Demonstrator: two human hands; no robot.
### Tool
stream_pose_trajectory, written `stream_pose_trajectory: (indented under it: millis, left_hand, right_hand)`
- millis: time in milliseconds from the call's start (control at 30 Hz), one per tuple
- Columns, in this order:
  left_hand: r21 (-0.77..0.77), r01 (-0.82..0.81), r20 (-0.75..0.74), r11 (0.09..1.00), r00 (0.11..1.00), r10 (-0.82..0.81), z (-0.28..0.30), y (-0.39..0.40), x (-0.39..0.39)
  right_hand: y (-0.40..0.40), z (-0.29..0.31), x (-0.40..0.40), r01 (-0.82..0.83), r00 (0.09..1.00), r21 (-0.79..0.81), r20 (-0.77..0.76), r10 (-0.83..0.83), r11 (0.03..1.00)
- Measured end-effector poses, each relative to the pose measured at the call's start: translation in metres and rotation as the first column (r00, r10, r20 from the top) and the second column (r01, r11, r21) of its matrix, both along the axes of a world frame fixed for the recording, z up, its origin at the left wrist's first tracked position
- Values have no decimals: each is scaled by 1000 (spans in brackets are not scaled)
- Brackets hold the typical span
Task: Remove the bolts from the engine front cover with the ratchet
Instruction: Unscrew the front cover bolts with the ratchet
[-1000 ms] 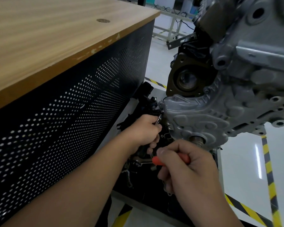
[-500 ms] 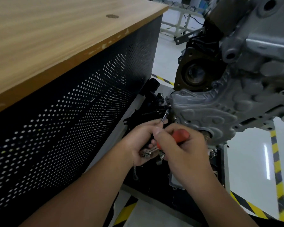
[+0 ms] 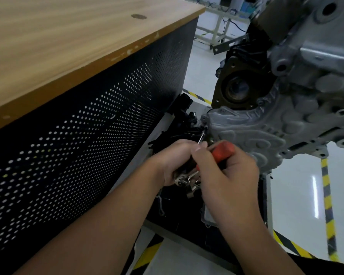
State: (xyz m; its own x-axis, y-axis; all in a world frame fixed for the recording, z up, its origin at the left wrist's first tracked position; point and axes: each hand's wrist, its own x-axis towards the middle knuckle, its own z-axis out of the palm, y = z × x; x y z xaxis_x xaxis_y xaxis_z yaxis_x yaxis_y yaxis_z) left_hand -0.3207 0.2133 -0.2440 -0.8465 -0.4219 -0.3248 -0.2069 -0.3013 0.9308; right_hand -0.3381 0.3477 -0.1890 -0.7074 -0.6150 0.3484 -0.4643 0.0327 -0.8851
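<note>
The grey cast engine front cover hangs at the right, its lower left corner just above my hands. My right hand grips the ratchet by its orange handle. A thin metal shaft rises from between my hands to a bolt at the cover's left edge. My left hand is curled around the ratchet's head end and also holds several loose metal bolts in its palm.
A workbench with a wooden top and a black perforated side panel stands close on the left. Black parts lie on the engine stand below the cover. Yellow-black tape marks the glossy floor at the right.
My right hand rose with the orange handle from below the cover to beside my left hand. The thin shaft now shows above my fingers, pointing at the cover's left edge.
</note>
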Motion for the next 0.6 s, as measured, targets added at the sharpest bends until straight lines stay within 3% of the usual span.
stream_pose_trajectory:
  millis: [100, 200, 333, 433, 600]
  left_hand:
    - [-51, 14, -19, 999, 1000, -15, 6, 10, 0]
    - [-34, -87, 21, 996, 996, 87, 14, 8, -7]
    - [-303, -17, 112, 953, 992, 54, 11, -1, -22]
    - [-412, -26, 131, 911, 988, 88, 5, -7, -31]
    - [-405, -57, 169, 913, 976, 136, 4, -14, -39]
  right_hand:
    - [5, 1, -5, -67, 997, 47, -28, 69, 997]
    - [5, -2, -2, -131, 987, 189, -66, 145, 973]
    - [0, -10, 7, -122, 985, 291, -85, 152, 949]
    - [-3, -11, 11, -93, 995, 257, -12, 100, 962]
    - [-8, -20, 22, -46, 975, 272, 220, -16, 961]
